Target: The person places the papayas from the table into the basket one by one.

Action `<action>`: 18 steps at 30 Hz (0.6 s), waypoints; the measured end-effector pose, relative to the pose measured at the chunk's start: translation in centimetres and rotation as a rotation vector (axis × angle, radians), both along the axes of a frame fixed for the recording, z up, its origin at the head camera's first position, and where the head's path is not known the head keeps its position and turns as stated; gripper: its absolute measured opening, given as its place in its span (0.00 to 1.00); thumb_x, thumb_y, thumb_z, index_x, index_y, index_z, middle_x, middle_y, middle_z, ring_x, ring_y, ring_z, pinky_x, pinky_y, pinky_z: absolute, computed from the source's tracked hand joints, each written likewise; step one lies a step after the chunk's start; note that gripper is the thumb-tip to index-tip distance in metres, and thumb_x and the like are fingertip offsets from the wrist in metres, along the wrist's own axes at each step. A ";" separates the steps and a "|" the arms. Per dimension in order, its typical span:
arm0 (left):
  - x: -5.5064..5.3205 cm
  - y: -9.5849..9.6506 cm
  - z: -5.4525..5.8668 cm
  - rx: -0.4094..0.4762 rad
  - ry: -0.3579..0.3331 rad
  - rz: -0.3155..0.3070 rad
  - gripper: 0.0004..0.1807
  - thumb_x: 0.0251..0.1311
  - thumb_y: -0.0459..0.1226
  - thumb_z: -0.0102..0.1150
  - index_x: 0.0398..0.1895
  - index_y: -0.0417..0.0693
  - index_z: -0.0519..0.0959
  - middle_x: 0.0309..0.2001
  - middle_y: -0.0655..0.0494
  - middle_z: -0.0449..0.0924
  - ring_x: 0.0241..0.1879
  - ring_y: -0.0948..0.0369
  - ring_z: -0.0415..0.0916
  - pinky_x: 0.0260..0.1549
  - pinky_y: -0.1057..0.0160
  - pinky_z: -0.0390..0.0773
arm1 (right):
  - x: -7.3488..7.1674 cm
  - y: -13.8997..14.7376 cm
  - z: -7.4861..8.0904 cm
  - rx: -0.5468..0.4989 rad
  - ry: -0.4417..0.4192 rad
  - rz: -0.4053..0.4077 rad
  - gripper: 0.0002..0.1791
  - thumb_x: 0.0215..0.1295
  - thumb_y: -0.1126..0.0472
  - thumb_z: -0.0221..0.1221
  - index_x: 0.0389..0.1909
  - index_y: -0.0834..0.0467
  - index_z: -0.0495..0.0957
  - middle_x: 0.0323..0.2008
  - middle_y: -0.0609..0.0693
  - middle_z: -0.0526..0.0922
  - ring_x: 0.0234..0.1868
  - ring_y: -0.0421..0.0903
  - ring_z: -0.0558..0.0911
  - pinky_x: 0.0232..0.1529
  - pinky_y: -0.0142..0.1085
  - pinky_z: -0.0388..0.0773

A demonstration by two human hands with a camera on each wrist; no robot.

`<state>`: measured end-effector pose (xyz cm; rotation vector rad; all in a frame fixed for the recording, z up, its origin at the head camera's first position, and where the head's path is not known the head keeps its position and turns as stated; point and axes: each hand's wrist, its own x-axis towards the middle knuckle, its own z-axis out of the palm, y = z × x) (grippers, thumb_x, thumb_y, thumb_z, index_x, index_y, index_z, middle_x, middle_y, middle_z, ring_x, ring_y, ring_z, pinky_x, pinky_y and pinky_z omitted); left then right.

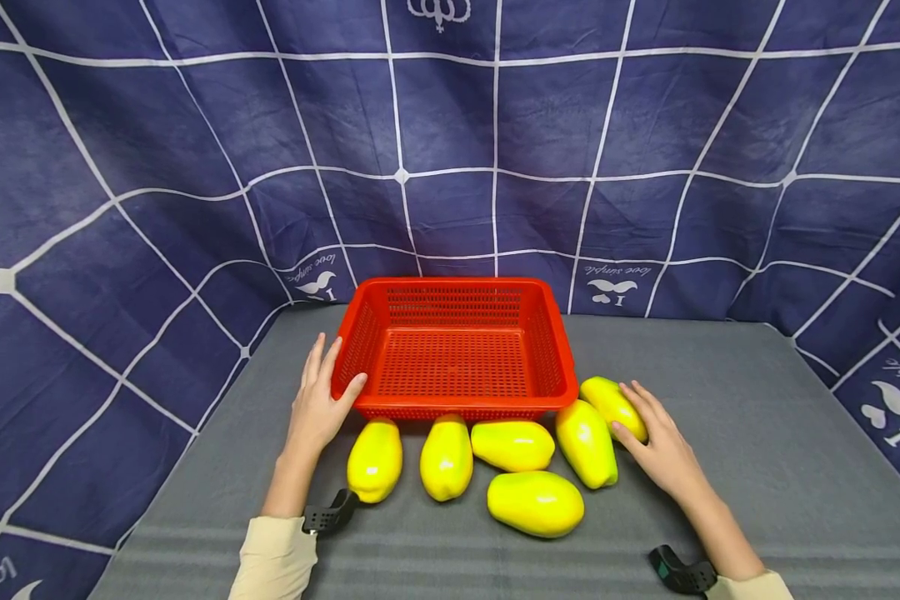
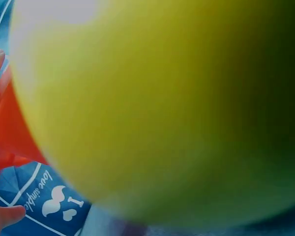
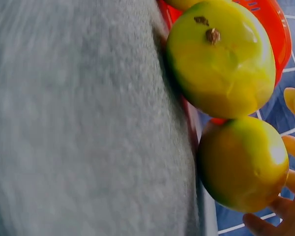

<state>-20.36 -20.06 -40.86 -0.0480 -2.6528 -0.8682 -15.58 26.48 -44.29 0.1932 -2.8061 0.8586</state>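
My left hand (image 1: 318, 408) is at the left side of a red plastic basket (image 1: 570, 367), fingers extended along its outer wall and thumb by the near rim. A yellow papaya (image 1: 376, 461) lies close to that wrist and fills most of the left wrist view. On the right, my right hand (image 1: 660, 450) rests over a yellow-green papaya (image 1: 607, 396), its fingers along the far side and its thumb reaching across the near end. Another papaya (image 1: 587, 444) leans close beside that one, its brown stem end (image 3: 213, 36) showing in the right wrist view.
More papayas lie in front of the basket: one upright to the view (image 1: 446, 458), one sideways (image 1: 513, 445), one nearer (image 1: 536, 503). Grey cloth (image 1: 435, 558) covers the table. A blue curtain with white lines (image 1: 540, 217) hangs behind.
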 end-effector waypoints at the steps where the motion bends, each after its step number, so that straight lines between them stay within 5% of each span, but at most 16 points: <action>1: 0.0 0.0 0.0 0.002 0.001 -0.004 0.38 0.57 0.58 0.49 0.70 0.60 0.52 0.73 0.54 0.41 0.69 0.46 0.46 0.53 0.30 0.58 | 0.0 -0.1 0.0 0.000 -0.003 0.000 0.34 0.64 0.46 0.50 0.69 0.48 0.53 0.68 0.60 0.54 0.64 0.67 0.58 0.49 0.69 0.58; 9: 0.1 0.1 -0.3 -0.001 0.003 -0.035 0.37 0.54 0.56 0.53 0.68 0.60 0.57 0.71 0.55 0.49 0.70 0.51 0.47 0.52 0.30 0.58 | 0.2 -0.1 -0.5 -0.033 0.035 -0.003 0.31 0.62 0.48 0.53 0.65 0.50 0.60 0.66 0.60 0.58 0.63 0.66 0.59 0.49 0.66 0.59; 18: 0.4 0.0 -0.3 0.026 -0.079 -0.026 0.37 0.54 0.58 0.52 0.67 0.63 0.58 0.70 0.55 0.52 0.70 0.51 0.47 0.51 0.27 0.55 | 0.3 0.1 -0.6 -0.041 0.047 -0.008 0.30 0.62 0.49 0.54 0.64 0.52 0.61 0.65 0.60 0.58 0.62 0.66 0.59 0.48 0.65 0.60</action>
